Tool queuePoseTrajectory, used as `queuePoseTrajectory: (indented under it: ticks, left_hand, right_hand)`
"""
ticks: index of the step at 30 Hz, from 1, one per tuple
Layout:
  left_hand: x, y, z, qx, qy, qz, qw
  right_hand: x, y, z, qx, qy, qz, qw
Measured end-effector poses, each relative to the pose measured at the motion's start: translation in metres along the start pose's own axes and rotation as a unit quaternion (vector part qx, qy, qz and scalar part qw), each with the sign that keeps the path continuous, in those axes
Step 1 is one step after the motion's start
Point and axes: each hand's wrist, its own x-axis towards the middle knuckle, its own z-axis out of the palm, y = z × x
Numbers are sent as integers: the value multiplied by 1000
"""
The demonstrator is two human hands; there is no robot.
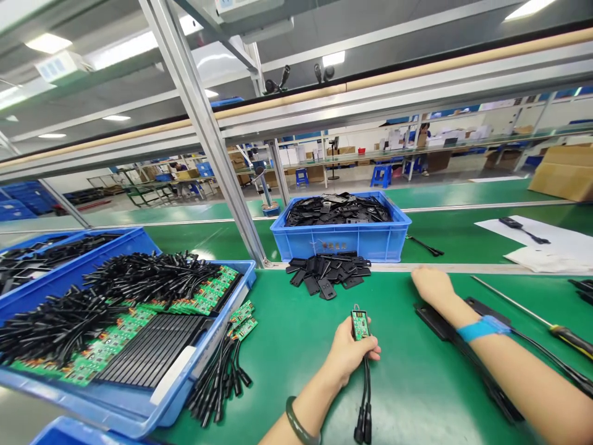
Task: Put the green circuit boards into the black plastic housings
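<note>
The board [360, 325] lies in the left hand [345, 351], near the middle of the scene, its green face up and its long axis running nearly straight from near to far. It sits in a narrow black shell [353, 317], a small metal loop [356, 307] standing out at the far end, while two black cables [365, 386] leave the near end and trail down over the table [287, 377]. The left hand pinches it — thumb laid over the near right part, fingers curled beneath and showing past the right side — so the far part of the face is left uncovered. The right hand [432, 285] is apart from the board, to its right and farther off, by the pale strip [393, 267] along the table. Its fingers look bent inward, but their tips are hidden, and whether they pinch anything cannot be told. A loose pile of black plates [327, 272] lies just beyond the board and a little left, in front of the blue bin [336, 241]; of the two hands, the left seems the nearer to it. The screwdriver [567, 337] rests well to the right, its shaft slanting far and left towards the right hand — clearly on that hand's side, not touching it.
</note>
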Motion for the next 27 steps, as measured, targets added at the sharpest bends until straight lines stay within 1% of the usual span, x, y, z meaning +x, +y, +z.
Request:
queuePoseTrajectory:
  ticks: [3,5,7,9,10,13,16,22,25,27]
  left_hand:
    - [1,-1,0,-8,13,14,1000]
    - [2,-2,-1,-8,20,22,1000]
    - [3,-3,-2,-8,23,29,999]
    - [4,-3,-3,-11,24,37,999]
    - [4,-2,-3,-14,26,42,999]
    - [3,0,-3,-28,33,48,998]
    - [1,2,-2,-45,25,35,998]
    - [-1,2,-2,-22,-16,-3,1000]
    - [-1,1,-3,-8,-41,0,999]
    - [-1,1,-4,-4,-47,4,999]
  right_hand:
    - [4,-41,3,36,13,-71,997]
    - [4,-72,6,74,29,-139,987]
    - [2,-98,9,102,44,-194,975]
    - [-4,-115,12,115,54,-225,966]
    - [-8,-119,14,117,55,-235,963]
    - [-23,-117,16,113,54,-247,961]
    - [-40,-102,18,100,56,-239,964]
    - [-70,-73,22,52,71,-229,969]
    - [-81,-65,20,41,82,-219,971]
    - [-86,-61,18,40,90,-208,973]
